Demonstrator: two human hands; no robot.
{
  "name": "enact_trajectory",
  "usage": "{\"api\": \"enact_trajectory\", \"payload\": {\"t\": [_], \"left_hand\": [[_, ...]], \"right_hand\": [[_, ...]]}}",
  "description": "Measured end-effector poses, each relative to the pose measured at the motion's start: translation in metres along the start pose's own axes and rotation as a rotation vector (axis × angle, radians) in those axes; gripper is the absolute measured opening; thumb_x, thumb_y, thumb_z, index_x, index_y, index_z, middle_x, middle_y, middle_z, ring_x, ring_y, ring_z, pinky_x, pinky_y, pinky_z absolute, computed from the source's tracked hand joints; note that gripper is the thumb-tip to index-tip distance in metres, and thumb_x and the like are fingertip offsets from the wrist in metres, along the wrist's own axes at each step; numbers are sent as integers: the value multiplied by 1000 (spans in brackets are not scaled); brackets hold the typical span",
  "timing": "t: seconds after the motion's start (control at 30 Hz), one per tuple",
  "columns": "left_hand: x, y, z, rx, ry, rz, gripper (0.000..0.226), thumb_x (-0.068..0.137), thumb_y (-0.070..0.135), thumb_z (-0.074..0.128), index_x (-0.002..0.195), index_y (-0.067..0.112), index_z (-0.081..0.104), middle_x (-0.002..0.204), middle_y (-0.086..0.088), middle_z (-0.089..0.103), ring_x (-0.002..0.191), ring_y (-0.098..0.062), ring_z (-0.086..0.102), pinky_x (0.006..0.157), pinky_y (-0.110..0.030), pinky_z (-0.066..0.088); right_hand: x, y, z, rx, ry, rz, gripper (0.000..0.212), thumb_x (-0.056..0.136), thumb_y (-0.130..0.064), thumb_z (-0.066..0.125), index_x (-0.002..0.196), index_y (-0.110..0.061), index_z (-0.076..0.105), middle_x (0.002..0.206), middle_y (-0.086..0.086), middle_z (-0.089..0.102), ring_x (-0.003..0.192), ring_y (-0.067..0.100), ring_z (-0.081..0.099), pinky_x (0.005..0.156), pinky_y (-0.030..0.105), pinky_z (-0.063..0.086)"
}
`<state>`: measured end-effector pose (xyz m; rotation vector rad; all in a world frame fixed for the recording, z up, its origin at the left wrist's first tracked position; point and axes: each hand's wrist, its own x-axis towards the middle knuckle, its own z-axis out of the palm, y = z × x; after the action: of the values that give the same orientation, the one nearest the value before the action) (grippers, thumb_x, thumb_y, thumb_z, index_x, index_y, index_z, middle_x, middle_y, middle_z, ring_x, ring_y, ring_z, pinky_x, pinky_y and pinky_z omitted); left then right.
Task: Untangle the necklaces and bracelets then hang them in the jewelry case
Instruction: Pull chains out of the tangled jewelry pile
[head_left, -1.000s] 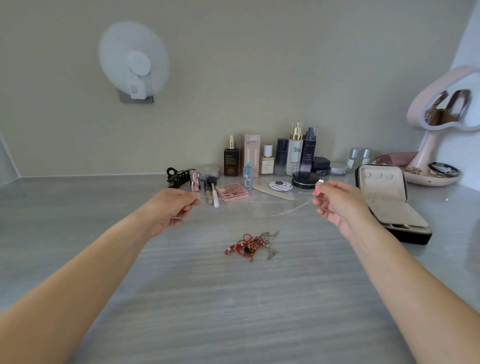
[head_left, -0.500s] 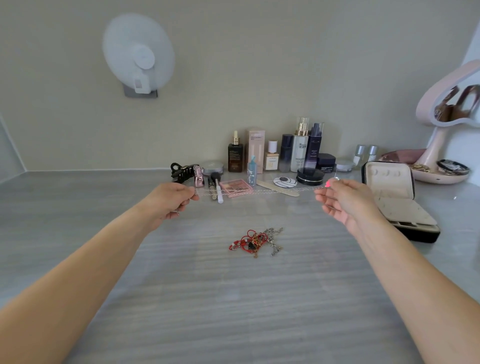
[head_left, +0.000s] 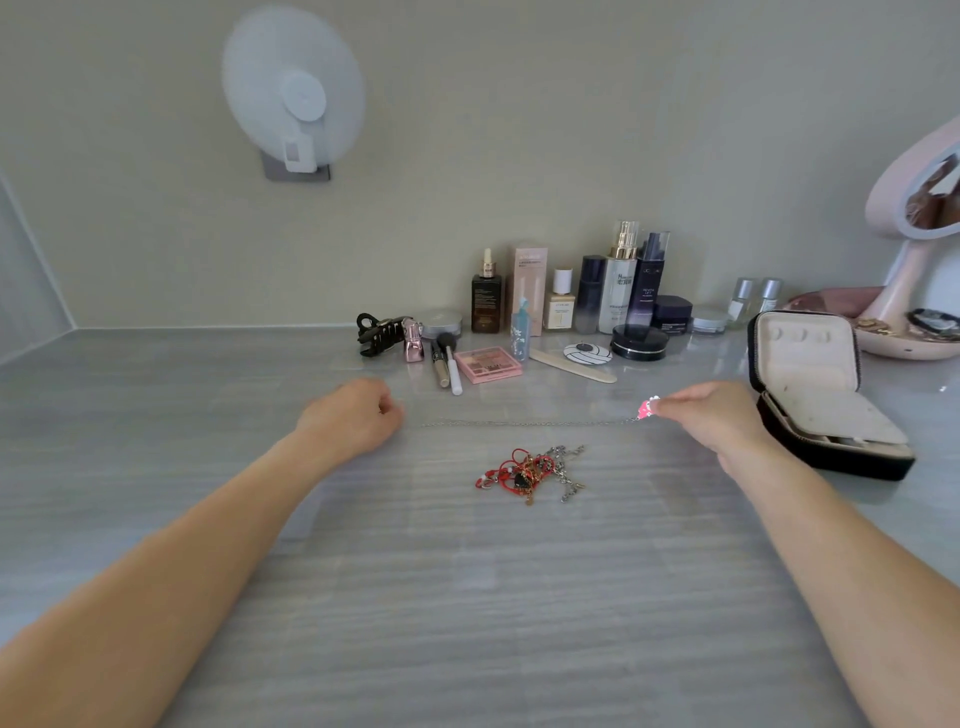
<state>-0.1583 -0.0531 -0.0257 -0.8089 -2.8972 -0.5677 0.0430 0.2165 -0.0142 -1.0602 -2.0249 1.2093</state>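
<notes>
R hand (head_left: 711, 421) pinches chain (head_left: 524, 423) end; chain runs straight twd L hand (head_left: 353, 415), fingers curled, grip unclear. Below it, tangle (head_left: 530, 470) on table (head_left: 467, 597); case (head_left: 810, 364) open by R hand.

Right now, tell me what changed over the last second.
The left hand and right hand spread apart and lowered, pulling the sagging silver chain straight. The right hand still pinches it; the left's grip is unclear. The tangled pile and jewelry case stayed put.

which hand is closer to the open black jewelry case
Right. The right hand is just left of the open black jewelry case; the left hand is far off to its left.
</notes>
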Motion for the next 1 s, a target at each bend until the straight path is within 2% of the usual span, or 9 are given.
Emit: {"api": "enact_trajectory", "payload": {"t": [0.07,0.2,0.3,0.37,0.43,0.5,0.67,0.83,1.0], "left_hand": [[0,0,2,58,23,-5,13,85,35,51,80,23,53,100,-5,65,97,-28,58,83,-34,46],[-3,2,2,200,86,-11,25,84,43,52,92,20,58,108,-7,62,104,-29,56,80,-32,43],[-6,10,2,254,102,35,33,84,44,52,105,20,59,117,-9,55,114,-30,48,89,-37,41],[-10,20,2,165,92,106,32,84,41,54,109,21,59,120,-8,54,118,-29,45,94,-39,39],[-16,36,0,14,65,235,26,85,38,56,104,21,62,117,-4,58,117,-25,48,94,-34,39],[-27,55,1,-99,20,360,22,86,36,56,100,21,65,110,1,62,110,-18,52,89,-27,38],[-58,83,22,-131,-17,499,29,83,49,56,100,28,64,101,4,61,103,-15,52,91,-32,43],[-61,82,28,-163,10,536,21,85,37,59,100,27,68,98,3,65,99,-18,56,87,-30,45],[-59,84,30,-256,24,451,14,88,26,57,92,20,69,93,2,68,88,-16,59,78,-26,45]], "right_hand": [[0,1,0,-56,-1,3,11,69,-18,78,66,-16,67,81,10,65,77,23,57,72,30,44],[1,1,0,-163,5,6,14,72,-20,73,82,-10,72,66,11,60,60,23,51,57,27,40],[1,-1,2,-203,11,-34,34,74,-22,72,105,-8,67,91,12,66,85,26,60,77,33,48],[-6,-9,2,-206,-37,-111,36,75,-22,73,108,-10,66,108,11,65,101,25,60,87,32,47],[-18,-21,4,-193,-166,-177,15,76,-21,73,90,-17,70,96,6,69,89,20,60,71,26,46],[-30,-35,9,-235,-288,-241,3,76,-21,72,80,-20,71,85,4,69,79,18,59,64,24,43],[-46,-59,27,-538,-442,-357,7,78,-28,70,82,-24,72,87,0,70,72,14,59,65,23,44],[-56,-54,42,-884,-473,-501,23,85,-18,56,99,-30,70,108,-2,65,98,22,59,82,29,49],[-53,-42,41,-790,-460,-549,26,88,-18,49,104,-30,66,97,-3,65,89,17,56,77,27,47]]}}
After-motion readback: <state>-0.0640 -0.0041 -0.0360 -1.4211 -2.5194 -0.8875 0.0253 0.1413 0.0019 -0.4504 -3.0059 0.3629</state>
